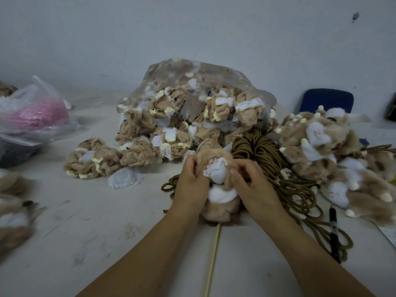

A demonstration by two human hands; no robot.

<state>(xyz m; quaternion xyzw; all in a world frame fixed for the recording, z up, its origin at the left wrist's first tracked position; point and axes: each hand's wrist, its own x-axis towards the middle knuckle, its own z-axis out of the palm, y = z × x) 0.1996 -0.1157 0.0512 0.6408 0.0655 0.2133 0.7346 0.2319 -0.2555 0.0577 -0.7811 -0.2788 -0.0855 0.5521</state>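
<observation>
Both hands are on the tan plush toy point(222, 209), at table point(107, 221) centre, just in front of the brown cord bundle point(255, 148). L hand point(190, 183) curls round its left side w/ fingers dug into the fur; R hand point(252, 187) grips the right side, thumb pressed by the white fabric point(216, 170) bunched up btwn them. The toy's long axis runs near-to-far, approx. straight away from the person; the white bit is at the far, upper end and the tan end is nearest. A thin wooden stick point(214, 258) lies in line w/ that axis and meets the near end. Behind is a clear bag point(192, 69) of similar pieces, and to the right a pile of furry toys point(317, 142).
</observation>
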